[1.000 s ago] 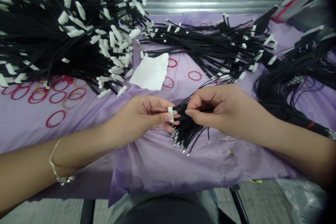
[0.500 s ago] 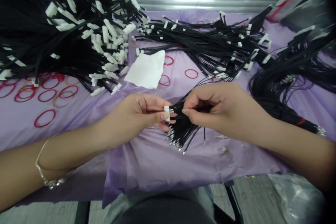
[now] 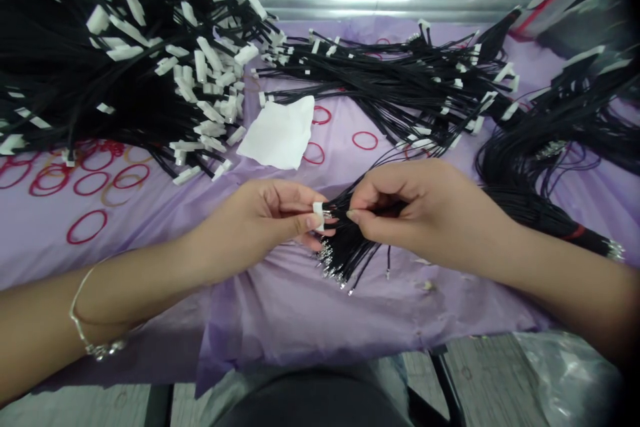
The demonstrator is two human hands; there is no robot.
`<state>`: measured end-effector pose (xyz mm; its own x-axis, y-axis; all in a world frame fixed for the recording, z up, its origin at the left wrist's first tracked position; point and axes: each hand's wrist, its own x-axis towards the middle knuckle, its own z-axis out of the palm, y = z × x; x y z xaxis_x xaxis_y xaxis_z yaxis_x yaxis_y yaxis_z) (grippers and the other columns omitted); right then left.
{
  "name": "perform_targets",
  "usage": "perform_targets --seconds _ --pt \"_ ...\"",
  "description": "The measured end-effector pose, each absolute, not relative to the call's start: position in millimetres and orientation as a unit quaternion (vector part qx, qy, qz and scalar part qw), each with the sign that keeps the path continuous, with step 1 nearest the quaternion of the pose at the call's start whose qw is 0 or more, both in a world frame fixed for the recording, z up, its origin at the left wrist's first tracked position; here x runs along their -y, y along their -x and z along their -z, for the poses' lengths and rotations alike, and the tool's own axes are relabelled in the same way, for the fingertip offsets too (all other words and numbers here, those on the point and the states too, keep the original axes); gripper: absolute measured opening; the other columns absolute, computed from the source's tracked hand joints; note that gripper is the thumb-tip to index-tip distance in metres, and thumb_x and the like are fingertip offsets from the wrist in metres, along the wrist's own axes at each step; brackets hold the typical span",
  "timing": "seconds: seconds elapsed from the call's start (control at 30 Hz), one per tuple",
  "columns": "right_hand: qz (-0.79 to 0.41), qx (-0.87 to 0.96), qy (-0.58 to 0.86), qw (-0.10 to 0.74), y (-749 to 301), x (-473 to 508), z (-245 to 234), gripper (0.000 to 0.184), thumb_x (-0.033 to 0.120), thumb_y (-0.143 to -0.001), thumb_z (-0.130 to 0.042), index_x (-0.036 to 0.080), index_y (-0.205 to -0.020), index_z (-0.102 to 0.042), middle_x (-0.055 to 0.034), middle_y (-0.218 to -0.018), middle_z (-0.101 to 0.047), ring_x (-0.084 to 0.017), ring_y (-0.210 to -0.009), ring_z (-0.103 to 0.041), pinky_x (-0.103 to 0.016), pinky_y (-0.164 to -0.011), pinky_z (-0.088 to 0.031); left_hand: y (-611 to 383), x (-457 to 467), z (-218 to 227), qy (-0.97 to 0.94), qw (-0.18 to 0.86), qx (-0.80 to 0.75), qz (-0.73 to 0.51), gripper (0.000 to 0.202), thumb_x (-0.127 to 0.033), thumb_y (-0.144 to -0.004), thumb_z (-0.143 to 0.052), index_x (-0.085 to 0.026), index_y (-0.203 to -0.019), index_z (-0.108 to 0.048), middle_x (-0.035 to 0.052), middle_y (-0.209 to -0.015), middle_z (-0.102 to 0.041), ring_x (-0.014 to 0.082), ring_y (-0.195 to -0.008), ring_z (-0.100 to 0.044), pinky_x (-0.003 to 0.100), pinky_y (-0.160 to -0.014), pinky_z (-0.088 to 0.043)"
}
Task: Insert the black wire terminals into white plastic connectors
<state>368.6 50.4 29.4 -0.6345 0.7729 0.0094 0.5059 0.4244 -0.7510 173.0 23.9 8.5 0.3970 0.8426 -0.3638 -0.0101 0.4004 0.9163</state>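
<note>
Hardly anything has moved since half a second ago: both hands sit at the same spot, though against the frame a second back they and the whole scene lie slightly up and left — a small head shift, most likely.

Left hand: thumb and forefinger pinched closed on a small white plastic connector housing, other fingers curled under. Right hand: closed on a bundle of thin black wires, fingertips pinching one wire end right against the housing. Housing and wire end meet at frame centre, just above the purple plastic sheet covering the worktop. Free ends of the bundle fan out toward 6 o'clock, each tipped with a small metal crimp terminal.

Handling judgement: wires are light and limp, so grip close behind the terminal or the tip will wander; terminals look small and bendable — no squeezing on the metal itself. Housing is rigid, smooth, tiny; hold it by its flat sides.

Surroundings:
- 10 o'clock: large heap of finished black leads with white housings.
- 1 o'clock: second, flatter pile of leads.
- 3 o'clock: coiled black wire bunch with a red tie.
- 12 o'clock, near centre: white paper square.
- 9 o'clock: scattered red rubber bands.
- Left wrist: thin bracelet.
</note>
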Motion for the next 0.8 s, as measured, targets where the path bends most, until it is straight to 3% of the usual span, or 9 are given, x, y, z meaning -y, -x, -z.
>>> perform_targets --seconds 0.8 --pt "-0.403 0.804 0.396 0.183 -368.7 -50.0 -29.9 0.01 0.011 -0.073 -0.056 0.015 -0.065 -0.06 0.0042 -0.056 -0.055 -0.006 -0.05 -0.045 -0.019 -0.044 -0.033 -174.3 -23.2 -9.5 -0.461 0.687 -0.47 -0.307 0.01 -0.006 -0.074 -0.063 -0.014 -0.077 -0.068 -0.0023 -0.07 -0.07 0.007 -0.058 -0.064 0.014 -0.059 -0.054"
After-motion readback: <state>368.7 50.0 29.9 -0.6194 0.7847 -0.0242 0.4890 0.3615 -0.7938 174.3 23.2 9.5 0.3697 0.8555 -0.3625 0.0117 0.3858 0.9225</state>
